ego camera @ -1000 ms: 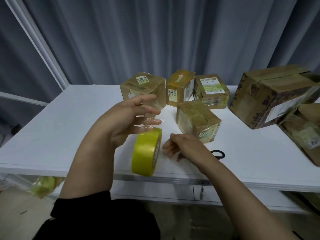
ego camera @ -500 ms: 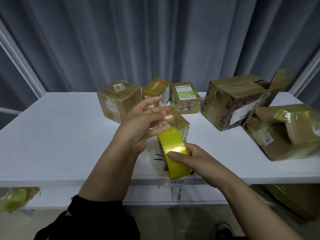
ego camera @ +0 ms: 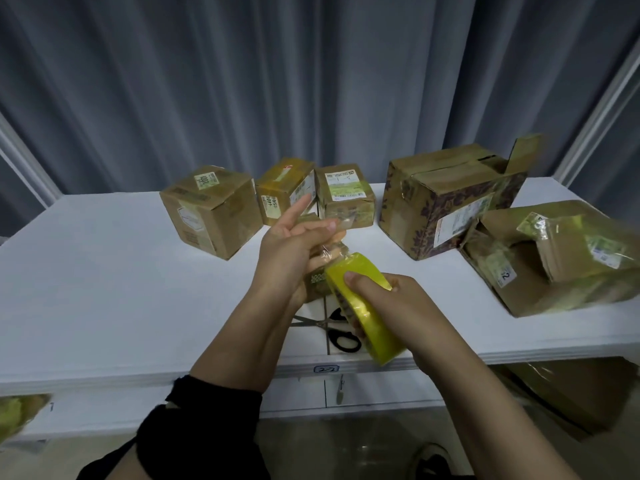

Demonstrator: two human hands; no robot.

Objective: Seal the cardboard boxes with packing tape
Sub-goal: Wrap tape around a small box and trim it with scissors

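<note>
Peeling tape: in my judgement this is the step in hand. A length is being drawn off the roll in the air above the front edge of the white counter (ego camera: 104,271), and it is not yet on any box.
Right hand: the right hand (ego camera: 394,306) is wrapped round the yellow roll of packing tape (ego camera: 372,327), thumb across its outer face, fingers curled underneath.
Left hand: the left hand (ego camera: 291,251) pinches the free end of the clear tape strip (ego camera: 333,250) with thumb and curled fingers. The index finger points straight out towards the back edge.
Tape strip: short and crinkled, running from the left fingers down to the top of the roll.
Nearest box: a small brown cardboard box (ego camera: 316,284) stands just behind the hands, near the middle of the front edge. It is mostly hidden, so I cannot tell how its flaps lie.
Other boxes: three small cartons sit along the back edge. Towards the back right corner, a large brown carton with a purple pattern (ego camera: 446,206) has one end flap standing up. A further carton lies at the right edge.
Scissors: black-handled scissors (ego camera: 341,337) lie on the counter below the hands, close to the front edge.
Next move: it probably calls for a longer pull with the hands moving apart. The free end then goes down on a box's side and the strip is carried flat along the top seam. The scissors are within reach for the cut.
Risk: a loose end this crumpled may fold onto itself and stick.
</note>
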